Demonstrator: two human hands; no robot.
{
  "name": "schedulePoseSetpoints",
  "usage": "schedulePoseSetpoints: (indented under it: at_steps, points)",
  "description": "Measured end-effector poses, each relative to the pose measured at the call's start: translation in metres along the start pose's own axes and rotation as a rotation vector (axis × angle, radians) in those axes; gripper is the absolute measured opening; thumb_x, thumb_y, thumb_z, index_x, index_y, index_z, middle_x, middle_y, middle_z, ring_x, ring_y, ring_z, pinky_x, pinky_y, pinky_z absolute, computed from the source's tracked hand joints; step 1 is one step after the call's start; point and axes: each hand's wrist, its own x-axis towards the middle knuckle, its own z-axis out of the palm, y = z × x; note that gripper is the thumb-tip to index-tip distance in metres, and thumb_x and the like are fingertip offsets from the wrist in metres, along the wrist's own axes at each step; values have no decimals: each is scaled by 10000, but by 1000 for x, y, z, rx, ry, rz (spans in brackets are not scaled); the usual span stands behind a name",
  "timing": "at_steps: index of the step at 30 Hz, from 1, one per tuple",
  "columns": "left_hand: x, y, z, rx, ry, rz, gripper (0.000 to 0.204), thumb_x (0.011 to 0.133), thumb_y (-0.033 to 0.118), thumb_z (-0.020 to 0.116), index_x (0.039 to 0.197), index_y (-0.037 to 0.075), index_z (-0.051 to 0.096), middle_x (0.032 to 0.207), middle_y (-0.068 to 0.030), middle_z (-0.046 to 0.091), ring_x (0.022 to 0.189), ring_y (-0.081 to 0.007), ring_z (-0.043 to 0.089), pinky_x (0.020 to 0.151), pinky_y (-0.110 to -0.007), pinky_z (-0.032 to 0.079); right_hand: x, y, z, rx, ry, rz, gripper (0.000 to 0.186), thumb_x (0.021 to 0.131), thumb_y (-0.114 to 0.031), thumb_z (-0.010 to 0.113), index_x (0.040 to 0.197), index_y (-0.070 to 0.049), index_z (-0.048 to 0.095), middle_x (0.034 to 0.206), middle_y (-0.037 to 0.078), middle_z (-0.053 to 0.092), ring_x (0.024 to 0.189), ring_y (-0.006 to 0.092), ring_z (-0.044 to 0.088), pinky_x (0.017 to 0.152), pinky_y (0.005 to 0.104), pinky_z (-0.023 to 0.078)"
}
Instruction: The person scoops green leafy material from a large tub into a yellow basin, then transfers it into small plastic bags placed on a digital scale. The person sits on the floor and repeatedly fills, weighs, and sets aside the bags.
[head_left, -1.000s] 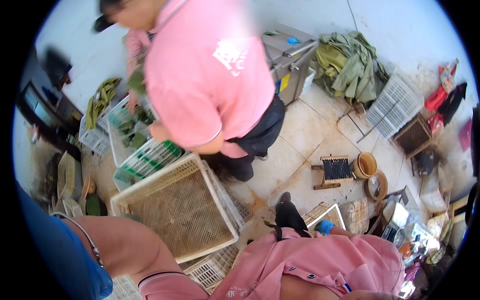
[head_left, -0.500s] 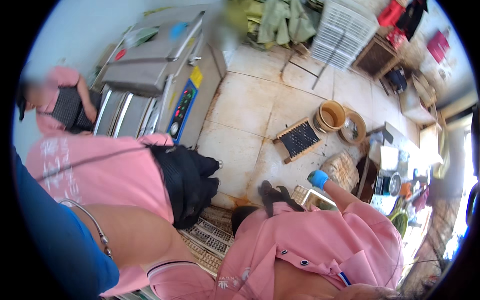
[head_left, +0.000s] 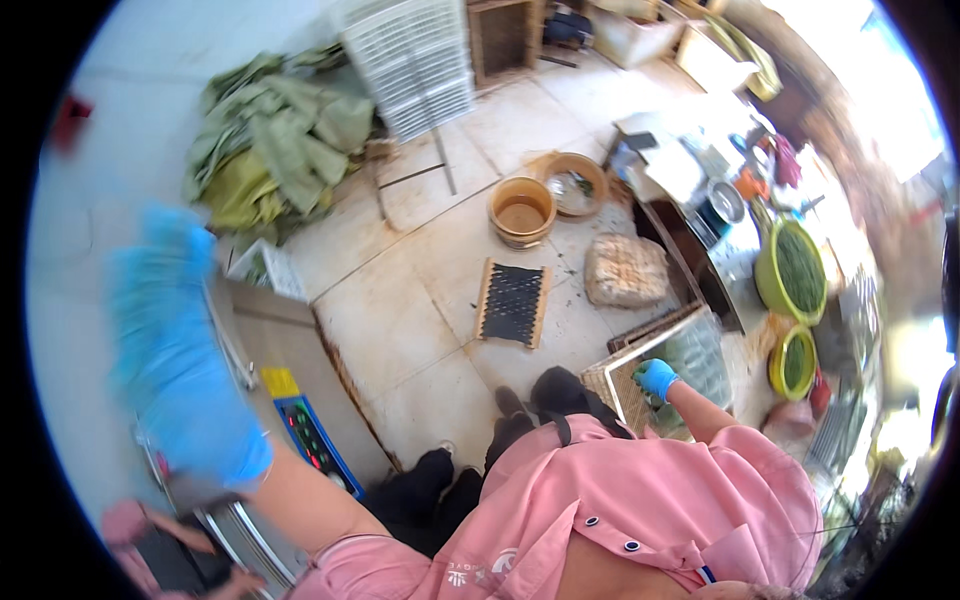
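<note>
My left hand [head_left: 180, 370], in a blue glove, is raised at the left, blurred by motion, above a steel machine [head_left: 265, 345]. Its fingers look spread and nothing shows in it. My right hand [head_left: 657, 378], also gloved in blue, reaches down past my pink shirt and grips the near rim of a woven bamboo tray [head_left: 618, 385] that leans by my feet. Green leaves seem to lie in the tray beyond the hand.
The machine has a blue control panel [head_left: 312, 442]. On the tiled floor are a slatted wooden stool [head_left: 512, 303], two round wooden tubs [head_left: 521, 212], a lumpy sack [head_left: 626, 270], green sacks [head_left: 280, 140], white crates [head_left: 420, 60] and green basins of leaves [head_left: 797, 272]. Another person in pink [head_left: 150, 540] is at lower left.
The view has swung right, from the other person and the crates to the open floor. My left hand has risen into view. My right hand stays at the bamboo tray.
</note>
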Motion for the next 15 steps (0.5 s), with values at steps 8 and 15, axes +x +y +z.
schedulePoseSetpoints:
  at_steps: [8, 15]
  points:
    - [-208, -316, 97, -132, -695, -1196, 348, 913, 315, 579, 1086, 21, 645, 1017, -101, 670, 931, -181, 629, 834, -333, 502, -84, 63, 32, 314, 36, 443, 231, 829, -213, 588, 846, -3, 681, 686, 131, 658, 559, 225, 648, 541, 367, 525]
    - [-204, -320, 219, 512, -1530, -500, 455, 887, 358, 531, 1209, 40, 578, 1173, -189, 606, 1064, -337, 589, 912, -393, 459, -23, 69, 1, 267, -42, 418, 237, 826, -223, 570, 836, -13, 679, 752, 162, 672, 619, 257, 665, 578, 377, 533]
